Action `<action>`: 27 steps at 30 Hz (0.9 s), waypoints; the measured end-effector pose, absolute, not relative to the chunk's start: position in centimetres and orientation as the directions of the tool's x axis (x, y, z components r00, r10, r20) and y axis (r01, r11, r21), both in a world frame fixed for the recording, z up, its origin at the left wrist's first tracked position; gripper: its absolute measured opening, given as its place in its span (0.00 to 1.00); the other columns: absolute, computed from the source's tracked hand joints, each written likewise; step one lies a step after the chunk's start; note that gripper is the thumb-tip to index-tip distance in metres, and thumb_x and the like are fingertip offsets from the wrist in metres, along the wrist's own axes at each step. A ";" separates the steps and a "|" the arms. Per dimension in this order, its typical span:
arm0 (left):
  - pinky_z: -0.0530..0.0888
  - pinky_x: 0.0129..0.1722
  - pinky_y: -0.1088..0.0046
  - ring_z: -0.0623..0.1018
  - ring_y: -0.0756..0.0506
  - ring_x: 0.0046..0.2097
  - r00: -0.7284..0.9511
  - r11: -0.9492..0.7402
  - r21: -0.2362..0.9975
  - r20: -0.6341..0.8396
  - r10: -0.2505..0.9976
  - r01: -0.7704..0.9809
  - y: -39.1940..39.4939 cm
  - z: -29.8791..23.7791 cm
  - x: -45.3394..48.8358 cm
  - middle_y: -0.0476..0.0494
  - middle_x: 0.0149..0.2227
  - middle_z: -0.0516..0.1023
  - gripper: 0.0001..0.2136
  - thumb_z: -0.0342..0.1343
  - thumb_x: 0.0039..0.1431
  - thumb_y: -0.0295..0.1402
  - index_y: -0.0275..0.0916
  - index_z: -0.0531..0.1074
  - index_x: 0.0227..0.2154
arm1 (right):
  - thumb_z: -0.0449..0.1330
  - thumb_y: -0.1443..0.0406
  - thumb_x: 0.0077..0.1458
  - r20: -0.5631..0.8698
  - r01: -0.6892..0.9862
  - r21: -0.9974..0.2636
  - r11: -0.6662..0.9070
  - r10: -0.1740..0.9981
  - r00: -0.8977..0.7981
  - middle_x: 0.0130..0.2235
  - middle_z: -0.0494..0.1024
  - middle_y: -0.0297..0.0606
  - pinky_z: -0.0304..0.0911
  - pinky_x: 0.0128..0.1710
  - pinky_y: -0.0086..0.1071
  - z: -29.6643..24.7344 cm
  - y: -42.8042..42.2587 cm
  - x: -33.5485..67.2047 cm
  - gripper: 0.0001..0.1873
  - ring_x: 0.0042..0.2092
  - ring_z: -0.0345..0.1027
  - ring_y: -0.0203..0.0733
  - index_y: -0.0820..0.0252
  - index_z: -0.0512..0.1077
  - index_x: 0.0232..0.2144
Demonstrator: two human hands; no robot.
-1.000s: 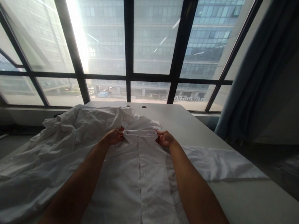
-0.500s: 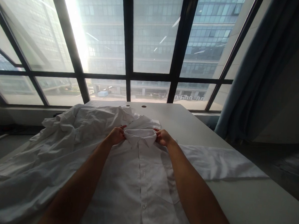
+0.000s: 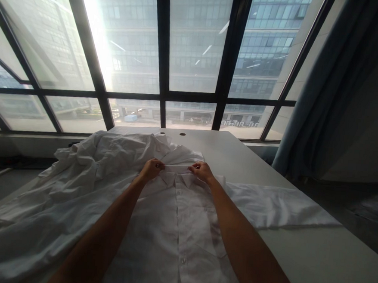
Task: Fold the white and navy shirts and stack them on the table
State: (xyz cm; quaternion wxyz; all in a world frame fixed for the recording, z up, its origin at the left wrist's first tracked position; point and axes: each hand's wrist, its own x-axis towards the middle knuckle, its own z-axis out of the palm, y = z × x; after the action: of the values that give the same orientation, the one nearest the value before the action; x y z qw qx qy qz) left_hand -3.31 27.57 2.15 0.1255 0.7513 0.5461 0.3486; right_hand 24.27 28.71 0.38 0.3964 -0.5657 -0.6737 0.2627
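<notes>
A white button-up shirt (image 3: 159, 234) lies front side up before me, its button placket running toward me and one sleeve (image 3: 278, 204) stretched out to the right. My left hand (image 3: 152, 169) pinches the left end of the shirt's collar (image 3: 176, 168). At the collar's right end, the fingers of my right hand (image 3: 202, 171) are closed on the cloth. Between the two hands the collar's top edge is drawn nearly straight. The collar points lie folded toward me below it.
Crumpled white cloth (image 3: 110, 153) is heaped on the left side of the white table (image 3: 323, 258). Behind the table stand tall dark-framed windows (image 3: 192, 96). A blue-grey curtain (image 3: 315, 94) hangs at the right. Two small round holes show near the table's far edge.
Both hands have moved slightly inward along the collar. Its rounded opening is now flattened into a nearly straight edge.
</notes>
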 end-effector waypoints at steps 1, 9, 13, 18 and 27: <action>0.73 0.39 0.72 0.79 0.44 0.35 0.152 -0.351 0.569 0.367 0.918 0.744 27.6 2.1 -3.4 0.41 0.33 0.82 0.09 0.58 0.54 0.31 0.36 0.83 0.34 | 0.65 0.60 0.50 0.240 0.582 -0.783 0.219 0.970 -0.042 0.32 0.80 0.38 0.63 0.35 0.27 0.2 28.8 24.4 0.10 0.35 0.72 0.40 0.62 0.79 0.28; 0.73 0.47 0.69 0.81 0.41 0.44 0.121 -0.342 0.518 0.412 0.903 0.784 27.4 1.8 -3.0 0.39 0.41 0.83 0.12 0.53 0.63 0.33 0.38 0.81 0.41 | 0.56 0.62 0.60 0.316 0.728 -0.636 0.255 0.947 -0.056 0.35 0.80 0.43 0.64 0.42 0.29 -0.1 29.1 24.3 0.16 0.40 0.73 0.42 0.61 0.78 0.26; 0.70 0.55 0.66 0.78 0.42 0.51 0.271 -0.503 0.442 0.488 0.830 0.743 27.7 2.3 -3.7 0.40 0.48 0.81 0.13 0.52 0.64 0.34 0.39 0.78 0.46 | 0.58 0.70 0.51 0.436 0.585 -0.684 0.437 0.887 -0.153 0.52 0.77 0.42 0.65 0.51 0.35 0.9 28.7 25.3 0.17 0.51 0.70 0.44 0.57 0.79 0.43; 0.66 0.59 0.60 0.74 0.39 0.55 0.509 -0.586 0.304 0.297 0.808 0.751 27.7 2.3 -4.8 0.44 0.51 0.79 0.12 0.58 0.58 0.35 0.45 0.79 0.45 | 0.60 0.75 0.43 0.346 0.589 -0.625 0.512 0.858 -0.379 0.46 0.80 0.39 0.64 0.54 0.37 1.2 28.5 26.4 0.17 0.50 0.72 0.46 0.56 0.82 0.34; 0.74 0.44 0.63 0.78 0.41 0.38 0.361 -0.434 0.599 0.246 0.899 0.673 28.0 1.7 -5.6 0.41 0.34 0.80 0.11 0.60 0.52 0.37 0.37 0.79 0.35 | 0.59 0.68 0.55 0.339 0.651 -0.655 0.384 0.919 -0.200 0.37 0.79 0.40 0.67 0.44 0.33 0.8 28.7 24.9 0.05 0.40 0.73 0.41 0.61 0.76 0.32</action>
State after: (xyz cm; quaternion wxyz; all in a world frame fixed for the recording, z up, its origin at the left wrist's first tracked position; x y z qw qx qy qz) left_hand -5.60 28.05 1.67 0.2029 0.7996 0.4917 0.2789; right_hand 24.95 28.65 0.80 0.3563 -0.5223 -0.7516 0.1879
